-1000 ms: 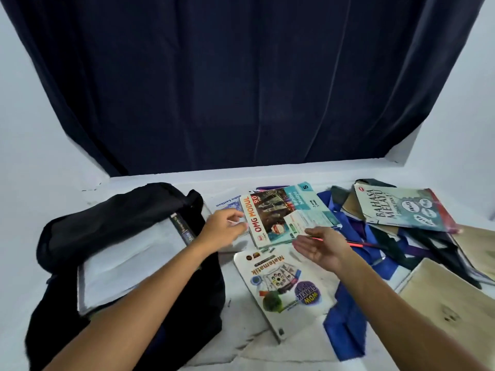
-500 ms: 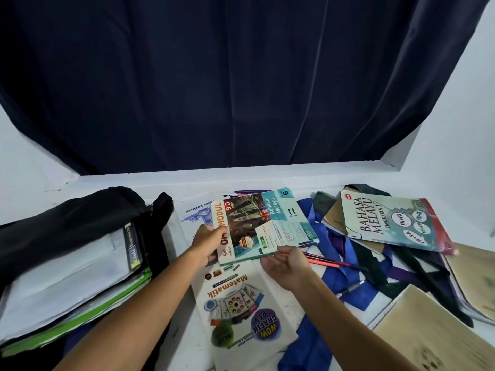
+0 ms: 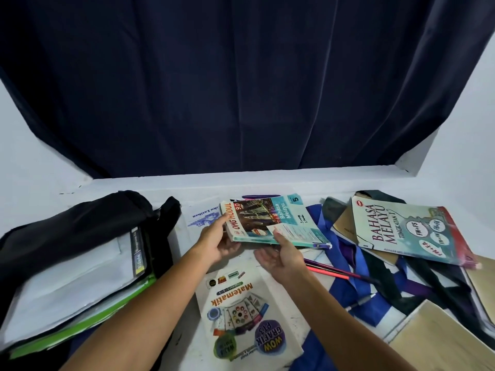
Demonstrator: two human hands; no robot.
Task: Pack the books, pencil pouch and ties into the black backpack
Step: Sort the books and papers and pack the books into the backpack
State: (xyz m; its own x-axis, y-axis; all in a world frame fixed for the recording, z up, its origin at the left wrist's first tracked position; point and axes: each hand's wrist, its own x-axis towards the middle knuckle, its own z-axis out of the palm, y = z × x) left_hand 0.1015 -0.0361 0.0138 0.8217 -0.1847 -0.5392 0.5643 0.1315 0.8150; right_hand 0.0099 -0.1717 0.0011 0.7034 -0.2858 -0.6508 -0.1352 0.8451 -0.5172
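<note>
**Both hands on the OMG Modul book**

Gripped at its near-left corner by the left hand (image 3: 218, 241), thumb on the red spine strip, fingers curled beneath. Supported along its near edge by the right hand (image 3: 281, 254), thumb pressed on the cover, palm and fingers cupped under. OMG Modul Bahasa Melayu book (image 3: 273, 222) held with its near edge lifted off the white surface (image 3: 267, 183), above a Buku Latihan exercise book (image 3: 203, 218) lying flat.

Just below the hands, a Matematik workbook (image 3: 246, 314) face up. To the left, the black backpack (image 3: 80, 223) lying open on its side, with a white-covered book (image 3: 72, 274) and green-edged books (image 3: 88, 325) already inside. To the right, a Bahasa Melayu Tingkatan textbook (image 3: 401, 231) resting on brown-covered notebooks (image 3: 345, 223), over a tangle of blue and dark ties (image 3: 369, 298). Pink and dark pencils (image 3: 334, 271) lying loose on the ties beside the right wrist. Another brown notebook (image 3: 439, 341) at the near right. Dark curtain (image 3: 241, 89) behind.
</note>
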